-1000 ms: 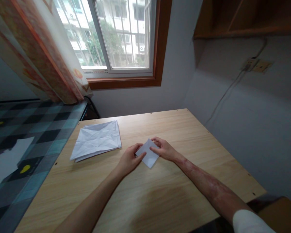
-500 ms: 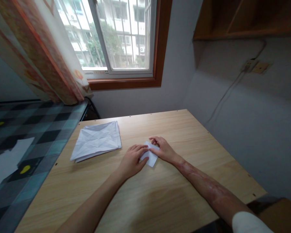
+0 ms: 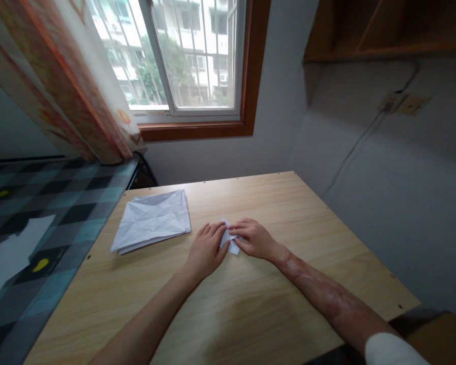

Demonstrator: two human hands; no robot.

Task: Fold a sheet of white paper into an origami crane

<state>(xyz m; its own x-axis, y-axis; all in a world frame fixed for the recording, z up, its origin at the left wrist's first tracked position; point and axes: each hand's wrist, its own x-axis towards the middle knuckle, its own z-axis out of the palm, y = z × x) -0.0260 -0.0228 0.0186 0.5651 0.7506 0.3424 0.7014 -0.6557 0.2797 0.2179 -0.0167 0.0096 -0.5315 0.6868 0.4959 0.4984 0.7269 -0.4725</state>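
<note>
White folded paper (image 3: 232,247), small and mostly covered, lies on the pale wood-grain table (image 3: 251,314) near its middle, between the two hands of the person. Left hand (image 3: 207,249) rests flat on the tabletop against the paper's left edge, fingers stretched and close together, their tips touching the sheet; nothing is clenched. Right hand (image 3: 254,238) lies over the paper's right part with fingers extended leftward, so that the fingertips of both hands nearly meet above a raised flap; whether the thumb nips this flap cannot be told. Both forearms are bare, the right ending in a white sleeve at the lower edge. A stack of creased white sheets (image 3: 152,219) lies well apart to the left, near the table's far left corner. Beside the table stands a bed with a checked cover (image 3: 61,200) bearing a loose white sheet (image 3: 7,253). Behind are a patterned curtain (image 3: 61,76), a barred window (image 3: 190,50) and a wall socket (image 3: 397,101).
</note>
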